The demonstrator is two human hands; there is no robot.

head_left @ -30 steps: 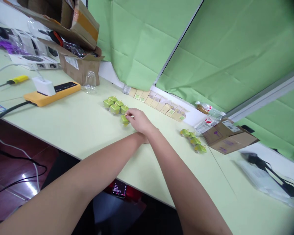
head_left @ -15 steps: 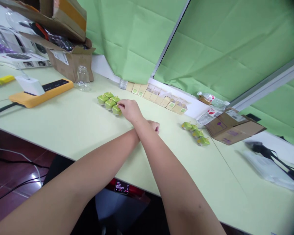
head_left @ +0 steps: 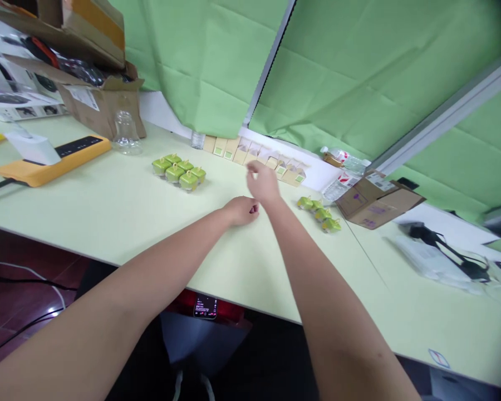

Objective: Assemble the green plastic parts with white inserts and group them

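Note:
My left hand [head_left: 241, 211] rests on the table, its fingers curled into a fist with no object showing in it. Just above it, my right hand [head_left: 264, 182] is raised with bent fingers, a gap between thumb and forefinger and nothing visible in between. To their left stands a block of small clear containers with green lids [head_left: 179, 171] and little loops on top; neither hand touches it. On the right, a slanting row of the same green-lidded containers [head_left: 322, 214] stands beyond my right wrist.
Several small tan boxes [head_left: 242, 151] line the wall. An orange power strip [head_left: 45, 167], a clear jar [head_left: 126, 133] and an open carton [head_left: 100, 106] are on the left. A cardboard box [head_left: 376, 203], plastic bottles [head_left: 342, 178] and black cables [head_left: 446, 250] lie right. A phone [head_left: 205, 306] is below the edge.
My right hand has let go of the nearest container in the left block and moved right, over beside my left hand. My forearms no longer cross. The view has shifted slightly.

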